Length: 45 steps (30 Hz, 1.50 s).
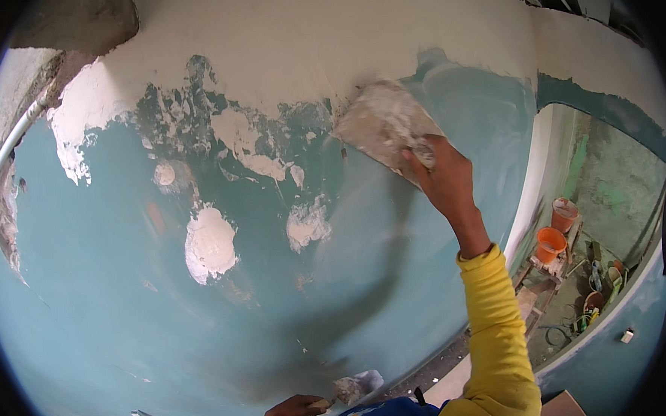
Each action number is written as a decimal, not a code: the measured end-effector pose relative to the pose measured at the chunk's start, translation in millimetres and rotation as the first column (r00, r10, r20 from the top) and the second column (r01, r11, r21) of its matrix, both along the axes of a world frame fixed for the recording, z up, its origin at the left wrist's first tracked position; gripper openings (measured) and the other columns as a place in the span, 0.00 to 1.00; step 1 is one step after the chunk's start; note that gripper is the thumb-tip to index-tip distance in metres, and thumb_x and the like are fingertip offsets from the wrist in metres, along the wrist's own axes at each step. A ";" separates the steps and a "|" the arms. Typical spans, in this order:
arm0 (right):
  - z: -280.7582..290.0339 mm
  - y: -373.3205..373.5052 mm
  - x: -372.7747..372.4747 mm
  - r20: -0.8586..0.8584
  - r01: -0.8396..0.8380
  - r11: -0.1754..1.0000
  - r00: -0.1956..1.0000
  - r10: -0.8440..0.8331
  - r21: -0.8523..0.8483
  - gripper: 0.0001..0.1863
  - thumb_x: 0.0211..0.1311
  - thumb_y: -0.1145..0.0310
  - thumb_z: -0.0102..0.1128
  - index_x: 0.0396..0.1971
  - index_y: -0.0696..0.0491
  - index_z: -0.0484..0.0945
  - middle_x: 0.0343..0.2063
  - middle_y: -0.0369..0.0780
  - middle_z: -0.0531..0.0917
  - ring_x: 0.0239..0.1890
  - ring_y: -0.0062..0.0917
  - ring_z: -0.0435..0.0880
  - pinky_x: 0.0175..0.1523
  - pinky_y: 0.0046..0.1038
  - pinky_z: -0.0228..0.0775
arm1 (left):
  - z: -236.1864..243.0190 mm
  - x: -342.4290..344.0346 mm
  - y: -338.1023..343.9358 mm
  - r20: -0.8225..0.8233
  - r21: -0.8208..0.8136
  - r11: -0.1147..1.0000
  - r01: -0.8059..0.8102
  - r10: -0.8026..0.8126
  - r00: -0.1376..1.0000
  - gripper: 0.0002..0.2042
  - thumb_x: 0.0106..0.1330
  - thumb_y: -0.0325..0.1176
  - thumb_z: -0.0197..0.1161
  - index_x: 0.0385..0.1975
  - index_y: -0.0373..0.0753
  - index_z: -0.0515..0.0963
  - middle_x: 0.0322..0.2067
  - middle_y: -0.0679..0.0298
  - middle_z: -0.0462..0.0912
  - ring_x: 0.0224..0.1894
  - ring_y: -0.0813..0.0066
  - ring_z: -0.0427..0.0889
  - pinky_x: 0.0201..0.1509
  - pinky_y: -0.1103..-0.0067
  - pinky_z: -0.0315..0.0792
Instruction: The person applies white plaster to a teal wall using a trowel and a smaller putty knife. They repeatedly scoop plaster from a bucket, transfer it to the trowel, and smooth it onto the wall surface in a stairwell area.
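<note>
My right hand [448, 172] is closed around the grip of a wide flat plastering trowel [375, 131], its blade smeared with pale filler. The blade lies on or very close to the wall [412, 280], where cream plaster [296, 48] meets the teal paint. Low in the view, near my body, my left hand [292, 411] holds a putty knife [350, 390] by its handle; its blade carries whitish filler. The fingers of that hand are partly cut off by the lower edge.
Round filler patches [211, 243] dot the teal wall. A white pipe [8, 153] runs up the left side beside broken masonry. Through a doorway on the right, orange buckets [550, 244] stand on a wooden bench, with tools on the floor beyond.
</note>
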State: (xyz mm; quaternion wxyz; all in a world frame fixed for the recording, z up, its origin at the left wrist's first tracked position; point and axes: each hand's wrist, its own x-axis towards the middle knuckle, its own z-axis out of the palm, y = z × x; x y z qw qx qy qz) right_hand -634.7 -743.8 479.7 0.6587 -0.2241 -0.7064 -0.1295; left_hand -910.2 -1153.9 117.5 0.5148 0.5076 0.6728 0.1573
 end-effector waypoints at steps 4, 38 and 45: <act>60.9 -11.4 -22.8 0.036 0.041 0.964 0.998 -0.052 0.263 0.18 0.66 0.58 0.68 0.45 0.52 0.75 0.24 0.42 0.82 0.25 0.38 0.84 0.30 0.38 0.77 | 3.0 3.3 6.2 0.028 -0.027 0.999 -0.017 0.018 0.999 0.28 0.70 0.53 0.65 0.63 0.41 0.78 0.39 0.65 0.84 0.36 0.76 0.75 0.41 0.78 0.72; 200.8 -27.9 -38.6 -0.013 0.145 0.937 0.989 -0.148 0.317 0.18 0.67 0.59 0.65 0.46 0.55 0.72 0.30 0.50 0.85 0.35 0.49 0.87 0.37 0.45 0.79 | -18.2 5.5 1.5 0.053 0.029 0.997 -0.067 0.065 0.996 0.22 0.72 0.46 0.65 0.59 0.39 0.80 0.52 0.60 0.83 0.54 0.70 0.78 0.62 0.73 0.68; 250.0 -6.1 -10.4 -0.330 0.215 0.965 0.931 -0.155 0.153 0.24 0.69 0.50 0.62 0.47 0.58 0.73 0.28 0.49 0.86 0.30 0.47 0.87 0.39 0.42 0.79 | -2.5 18.4 -0.4 0.089 0.046 0.985 -0.164 0.159 0.983 0.27 0.68 0.52 0.67 0.62 0.42 0.80 0.32 0.67 0.82 0.31 0.78 0.76 0.37 0.78 0.73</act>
